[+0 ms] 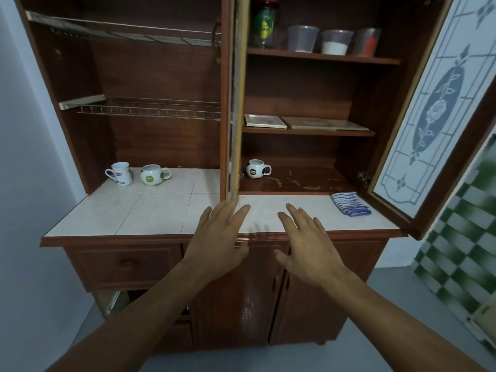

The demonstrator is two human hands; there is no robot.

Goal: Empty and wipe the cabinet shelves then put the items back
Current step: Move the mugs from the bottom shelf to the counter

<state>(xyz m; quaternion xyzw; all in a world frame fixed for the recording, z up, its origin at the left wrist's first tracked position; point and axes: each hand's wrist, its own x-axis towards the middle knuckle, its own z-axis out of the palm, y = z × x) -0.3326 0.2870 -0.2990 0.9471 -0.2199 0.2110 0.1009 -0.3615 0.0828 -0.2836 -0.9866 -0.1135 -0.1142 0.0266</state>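
Both hands were spread wide and held nothing. The left hand (218, 237) and the right hand (306, 245) hovered palms down, side by side but apart, over the front edge of the white tiled surface (150, 213) of the wooden cabinet (161, 71); whether either touched the tiles could not be told. There were three mugs. Two stood just beside each other at the back left of the surface: a white mug (120, 173) and a round green-logo mug (153, 175). The third, a football mug (256, 169), stood at the left end of the bottom shelf (295, 181) in the right compartment. One folded striped cloth (350, 204), blue and white, lay on the surface in front of that shelf's right end, near the one open glass door (434, 103). The top shelf (322, 57) carried four containers: one tall bottle (264, 26) with a green and yellow label and three translucent plastic tubs in a row, the first tub (303, 38), the second tub (336, 42) with white contents, and the third tub (367, 42) with red. On the middle shelf (308, 132) two flat frames lay side by side, a white frame (264, 121) and a brown frame (323, 123). The left compartment had two wire racks, an upper rack (120, 28) and a lower rack (161, 108). Below the surface was one drawer (126, 263).
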